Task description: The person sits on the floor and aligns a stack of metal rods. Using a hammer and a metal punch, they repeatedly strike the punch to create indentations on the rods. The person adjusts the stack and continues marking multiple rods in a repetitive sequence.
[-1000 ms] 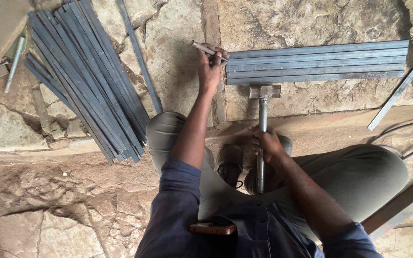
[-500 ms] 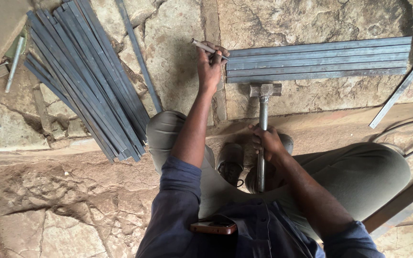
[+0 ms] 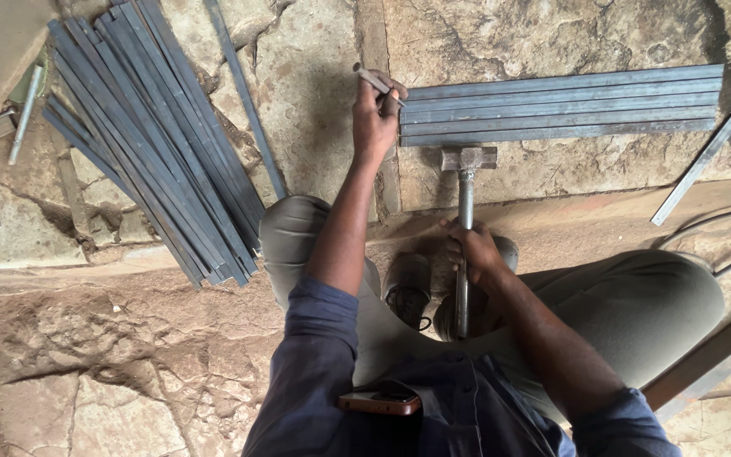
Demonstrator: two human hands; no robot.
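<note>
Left hand (image 3: 376, 114) closed around short metal punch (image 3: 373, 79), tip at the near end of the row of flat steel bars (image 3: 560, 104). Right hand (image 3: 474, 251) gripping hammer (image 3: 465, 203) by its handle (head resting just below the bars). Loose bar pile (image 3: 150, 140) well left of the bars.

You get even, soft daylight over the stone floor (image 3: 315, 85); no hard glare; the steel strips (image 3: 560, 106) show only a dull sheen; shadows are faint, darkest under the knees and around the shoes; focus is sharp mid-frame; the shirt at the bottom edge is dark and slightly soft; mild wide-angle stretch at the corners.
</note>
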